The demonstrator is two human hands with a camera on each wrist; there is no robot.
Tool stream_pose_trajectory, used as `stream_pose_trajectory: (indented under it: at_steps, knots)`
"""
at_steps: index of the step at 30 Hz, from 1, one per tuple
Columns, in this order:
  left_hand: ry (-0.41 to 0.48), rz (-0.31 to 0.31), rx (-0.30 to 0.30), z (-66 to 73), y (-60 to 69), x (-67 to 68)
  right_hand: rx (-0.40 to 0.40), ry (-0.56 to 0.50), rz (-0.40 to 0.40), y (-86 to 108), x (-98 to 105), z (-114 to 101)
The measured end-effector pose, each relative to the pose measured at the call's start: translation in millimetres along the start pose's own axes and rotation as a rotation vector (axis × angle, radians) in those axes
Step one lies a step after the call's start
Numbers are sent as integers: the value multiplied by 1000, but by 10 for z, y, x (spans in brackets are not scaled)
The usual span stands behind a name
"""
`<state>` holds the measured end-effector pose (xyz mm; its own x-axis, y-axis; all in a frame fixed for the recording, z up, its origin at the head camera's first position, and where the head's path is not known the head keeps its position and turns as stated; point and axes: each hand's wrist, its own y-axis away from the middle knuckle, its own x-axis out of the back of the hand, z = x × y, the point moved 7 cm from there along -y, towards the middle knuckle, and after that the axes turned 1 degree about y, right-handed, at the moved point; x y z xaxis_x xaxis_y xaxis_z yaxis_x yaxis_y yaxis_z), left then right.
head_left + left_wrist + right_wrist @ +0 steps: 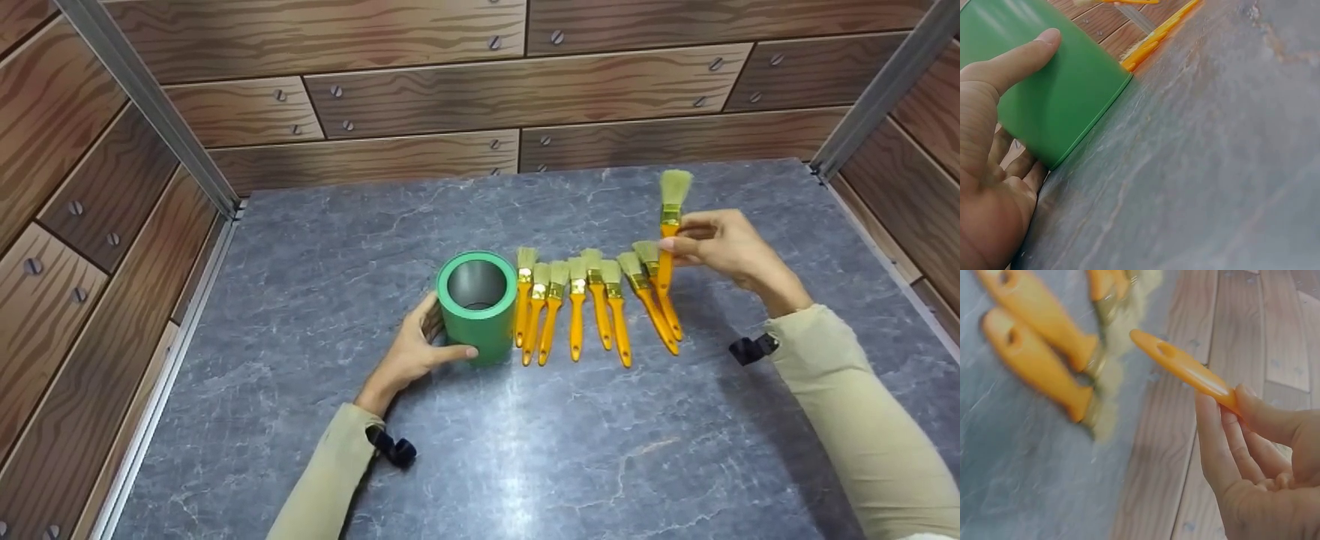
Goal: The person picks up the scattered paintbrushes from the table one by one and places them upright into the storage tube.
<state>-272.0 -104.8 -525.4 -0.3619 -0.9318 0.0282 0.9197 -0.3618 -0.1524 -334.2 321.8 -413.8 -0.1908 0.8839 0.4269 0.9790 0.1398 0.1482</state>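
A green cylindrical container stands upright on the table, its wide mouth facing up and its inside dark grey. My left hand grips its left side, the thumb across the front and the other fingers behind. In the left wrist view, the thumb lies against the green wall and the fingertips are partly hidden by it. My right hand pinches a paintbrush by its orange handle, bristles up, above the row. The right wrist view shows the handle between thumb and fingers; the bristles are hidden there.
Several more paintbrushes with orange handles lie side by side right of the container, bristles toward the back. The grey marbled table is bounded by wood-patterned walls and metal corner posts.
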Motion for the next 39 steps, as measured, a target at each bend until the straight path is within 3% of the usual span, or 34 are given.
stream_pose_trajectory:
  at_steps: [7, 22, 39]
  knots:
    - [0, -3, 4, 3, 4, 2, 111, -24, -42, 44, -187, -279]
    - [-1, 0, 8, -10, 10, 3, 263, -57, -37, 143, -533, -851]
    - [-16, 3, -29, -9, 5, 2, 343, -109, -111, 142, -996, -1358]
